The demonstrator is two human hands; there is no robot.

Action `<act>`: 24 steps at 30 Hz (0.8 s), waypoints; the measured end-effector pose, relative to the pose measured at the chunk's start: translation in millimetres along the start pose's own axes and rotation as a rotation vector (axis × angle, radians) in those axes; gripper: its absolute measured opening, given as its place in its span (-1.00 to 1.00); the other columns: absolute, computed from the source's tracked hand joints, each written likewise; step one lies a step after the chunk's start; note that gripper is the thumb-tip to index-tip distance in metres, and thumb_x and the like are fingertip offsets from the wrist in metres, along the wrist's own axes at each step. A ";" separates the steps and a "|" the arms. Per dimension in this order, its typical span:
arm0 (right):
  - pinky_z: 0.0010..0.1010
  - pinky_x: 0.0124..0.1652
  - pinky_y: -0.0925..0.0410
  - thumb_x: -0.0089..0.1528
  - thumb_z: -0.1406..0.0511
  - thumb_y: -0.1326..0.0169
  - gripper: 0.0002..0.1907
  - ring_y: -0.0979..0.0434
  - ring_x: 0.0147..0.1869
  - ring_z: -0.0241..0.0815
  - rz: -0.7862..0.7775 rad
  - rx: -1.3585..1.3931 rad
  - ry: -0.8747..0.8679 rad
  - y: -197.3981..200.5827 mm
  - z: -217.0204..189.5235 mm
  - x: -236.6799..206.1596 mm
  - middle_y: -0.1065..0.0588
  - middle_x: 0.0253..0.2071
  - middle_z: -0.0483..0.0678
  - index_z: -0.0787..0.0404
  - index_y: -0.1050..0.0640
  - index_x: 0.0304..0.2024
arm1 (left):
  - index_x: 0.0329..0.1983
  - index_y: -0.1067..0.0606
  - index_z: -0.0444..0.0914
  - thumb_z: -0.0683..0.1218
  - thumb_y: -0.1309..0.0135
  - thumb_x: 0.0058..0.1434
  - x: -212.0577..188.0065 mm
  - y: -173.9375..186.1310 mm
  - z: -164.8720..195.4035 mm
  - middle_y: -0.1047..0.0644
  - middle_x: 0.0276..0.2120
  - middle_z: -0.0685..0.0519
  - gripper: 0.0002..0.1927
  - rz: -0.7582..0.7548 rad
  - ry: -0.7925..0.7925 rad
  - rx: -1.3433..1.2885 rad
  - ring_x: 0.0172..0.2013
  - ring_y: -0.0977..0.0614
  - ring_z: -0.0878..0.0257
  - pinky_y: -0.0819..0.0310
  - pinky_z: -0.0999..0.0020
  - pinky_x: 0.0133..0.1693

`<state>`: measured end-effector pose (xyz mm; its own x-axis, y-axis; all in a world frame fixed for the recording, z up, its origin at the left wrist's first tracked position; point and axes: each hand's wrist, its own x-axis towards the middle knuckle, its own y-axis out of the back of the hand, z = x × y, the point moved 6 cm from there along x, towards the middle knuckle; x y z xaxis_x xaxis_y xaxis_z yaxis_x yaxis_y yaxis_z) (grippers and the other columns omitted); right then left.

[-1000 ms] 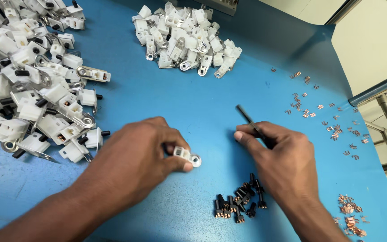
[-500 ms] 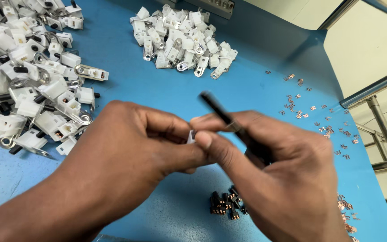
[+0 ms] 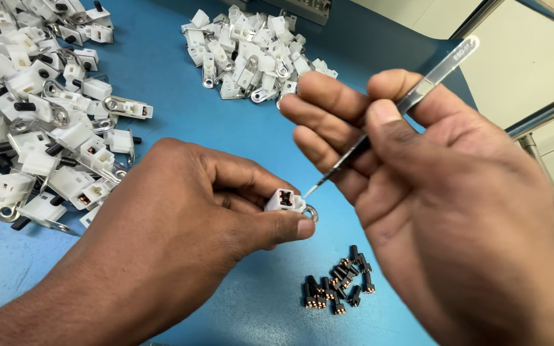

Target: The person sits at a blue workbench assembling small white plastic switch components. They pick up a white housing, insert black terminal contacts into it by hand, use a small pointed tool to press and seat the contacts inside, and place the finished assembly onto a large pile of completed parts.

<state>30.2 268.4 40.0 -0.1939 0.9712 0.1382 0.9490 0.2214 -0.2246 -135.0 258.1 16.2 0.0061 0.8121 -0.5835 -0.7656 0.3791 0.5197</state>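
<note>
Left hand (image 3: 181, 237) is pinching a white housing (image 3: 285, 200), opening turned up for access. Right hand (image 3: 431, 192) is gripping tweezers (image 3: 386, 122), tip hovering just beside the opening; black pins (image 3: 339, 285) are lying near on the table (image 3: 181, 122).

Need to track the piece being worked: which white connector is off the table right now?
The white connector pinched in the left hand, tweezers tip beside it; all others lie in piles on the blue table.
</note>
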 end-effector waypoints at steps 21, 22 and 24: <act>-0.35 0.04 -0.42 0.40 0.51 0.15 -0.79 -0.49 -0.06 -0.21 0.082 0.391 -0.245 10.5 63.5 46.5 -0.45 0.04 0.12 0.40 -0.38 0.09 | -0.12 -0.80 0.05 0.14 -0.28 0.22 43.5 5.1 -41.5 -0.71 -0.43 0.09 -0.76 0.011 -0.032 -0.016 -0.50 -0.61 0.22 -0.60 0.29 -0.29; -0.38 -0.11 -0.40 0.35 0.49 0.12 -0.77 -0.43 -0.21 -0.25 0.207 0.077 -0.241 24.7 65.6 61.8 -0.50 -0.07 0.08 0.34 -0.43 0.04 | -0.12 -0.78 0.08 0.13 -0.24 0.20 50.6 21.2 -51.1 -0.70 -0.36 0.21 -0.75 0.128 -0.057 -0.007 -0.51 -0.59 0.17 -0.61 0.25 -0.31; -0.40 -0.32 -0.30 0.33 0.38 0.03 -0.79 -0.33 -0.37 -0.28 0.264 -0.508 -0.210 38.3 67.4 99.5 -0.57 -0.22 -0.01 0.26 -0.54 0.00 | -0.08 -0.74 0.05 0.14 -0.15 0.22 66.4 62.9 -66.6 -0.64 -0.34 0.16 -0.71 0.440 -0.219 0.048 -0.51 -0.59 0.17 -0.62 0.22 -0.36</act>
<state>30.5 379.4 -19.8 0.0685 0.9956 -0.0639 0.9616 -0.0488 0.2701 -225.6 306.3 -31.5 -0.1719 0.9721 -0.1596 -0.6957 -0.0051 0.7183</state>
